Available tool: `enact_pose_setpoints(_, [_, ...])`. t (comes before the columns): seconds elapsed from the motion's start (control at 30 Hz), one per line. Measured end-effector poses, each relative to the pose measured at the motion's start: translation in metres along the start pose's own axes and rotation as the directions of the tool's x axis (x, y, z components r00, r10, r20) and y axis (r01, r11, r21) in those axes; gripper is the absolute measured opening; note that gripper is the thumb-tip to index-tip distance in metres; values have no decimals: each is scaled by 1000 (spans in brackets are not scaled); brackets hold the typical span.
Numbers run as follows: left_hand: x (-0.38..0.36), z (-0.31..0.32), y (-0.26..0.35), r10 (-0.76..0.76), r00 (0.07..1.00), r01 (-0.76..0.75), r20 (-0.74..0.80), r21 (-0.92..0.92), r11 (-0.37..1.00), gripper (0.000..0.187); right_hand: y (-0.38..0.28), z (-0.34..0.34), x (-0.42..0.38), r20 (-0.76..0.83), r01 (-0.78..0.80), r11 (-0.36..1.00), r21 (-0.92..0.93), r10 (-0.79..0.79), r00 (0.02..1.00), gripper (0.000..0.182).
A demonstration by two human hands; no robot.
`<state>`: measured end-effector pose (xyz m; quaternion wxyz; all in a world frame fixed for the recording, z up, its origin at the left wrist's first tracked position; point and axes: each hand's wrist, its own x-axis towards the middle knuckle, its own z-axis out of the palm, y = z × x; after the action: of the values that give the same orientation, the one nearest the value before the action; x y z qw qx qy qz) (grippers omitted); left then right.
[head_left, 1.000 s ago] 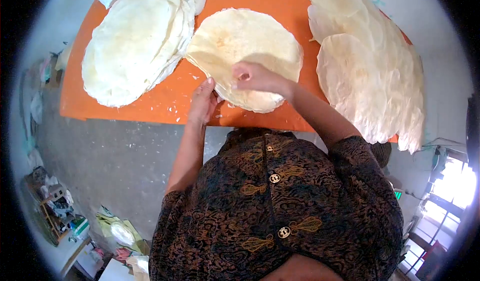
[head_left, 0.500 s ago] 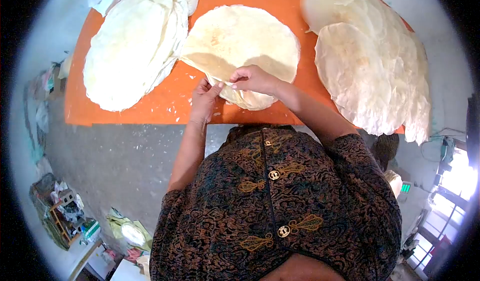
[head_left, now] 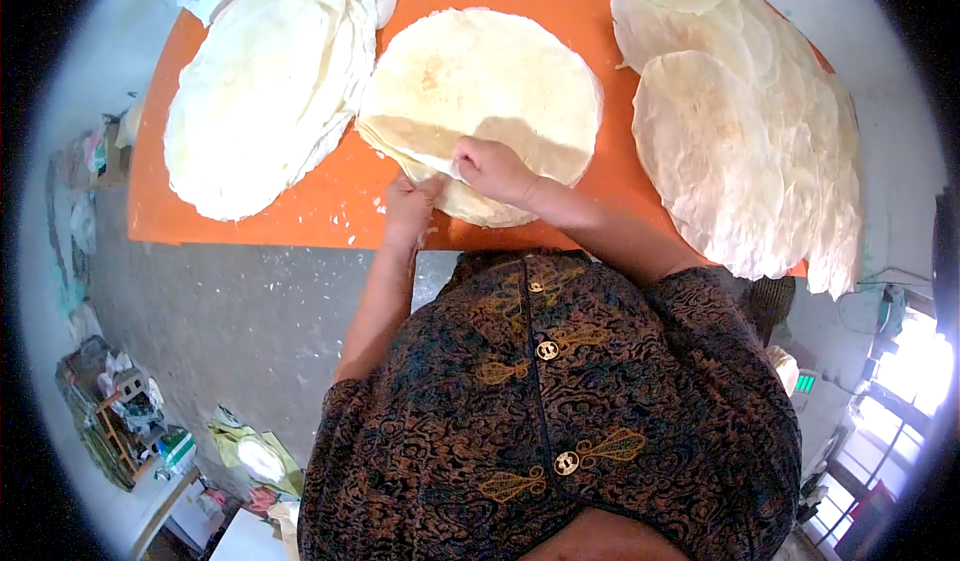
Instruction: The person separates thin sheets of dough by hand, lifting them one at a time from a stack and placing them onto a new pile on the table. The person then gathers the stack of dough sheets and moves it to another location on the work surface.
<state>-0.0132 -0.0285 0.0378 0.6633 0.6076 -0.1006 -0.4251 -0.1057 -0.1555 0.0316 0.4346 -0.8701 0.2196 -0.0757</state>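
A stack of thin, round flatbread sheets (head_left: 500,71) lies in front of me on the orange tabletop (head_left: 200,229). At its near left edge, my left hand (head_left: 410,206) is closed, with the edge of a flatbread pinched between thumb and fingers. My right hand (head_left: 495,169) is curled over the near part of the same round and grips a lifted flap of it, just right of my left hand. Between the two hands the rim is raised and bent. The fingertips of my right hand are partly hidden.
A thick pile of flatbreads (head_left: 265,91) lies to the left. More of them overlap in a spread (head_left: 710,151) on the right, hanging over the table's edge. Pale crumbs dot the tabletop near my left hand. Boxes and bags (head_left: 130,421) stand low at the left.
My right hand has shifted slightly left and turned into a fist, lifting the flap between the hands. My left hand has turned a little and dropped slightly. The piles at the sides lie as before.
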Motion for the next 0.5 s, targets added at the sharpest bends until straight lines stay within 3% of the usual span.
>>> enact_pose_setpoints(0.07, [3, -14, -7, -118, 992, 118, -40, 10, 993, 26, 17, -13, 10, -30, -161, 951, 262, 175, 984, 16])
enact_pose_setpoints(0.13, [4, -25, -10, -235, 970, 235, -62, -1, 972, 27, 19, -46, 16, -51, -351, 776, 524, 439, 897, 15])
enact_pose_setpoints(0.2, [1, -33, -6, -347, 936, 346, -57, -14, 938, 29, 33, -61, 19, -87, -278, 905, 322, 321, 943, 15])
enact_pose_setpoints(0.23, [0, -33, -3, -333, 942, 332, -48, -33, 943, 35, 37, -64, 22, -96, -234, 948, 214, 258, 961, 14])
enact_pose_setpoints(0.33, [18, -26, 9, -132, 988, 103, -86, -277, 955, 41, 20, -52, 25, 82, -150, 987, 57, 145, 986, 18])
enact_pose_setpoints(0.37, [42, -42, 2, -251, 967, 228, -35, -316, 921, 45, 16, -44, 25, 69, -100, 995, -7, 101, 993, 20])
enact_pose_setpoints(0.47, [58, -31, 13, -138, 989, 122, -59, -215, 969, 43, -37, -35, 15, 113, -204, 974, -102, 215, 970, 23])
enact_pose_setpoints(0.5, [50, -15, 28, -140, 984, 124, -109, -142, 982, 42, -43, -24, 12, 0, -126, 987, -102, 127, 992, 24])
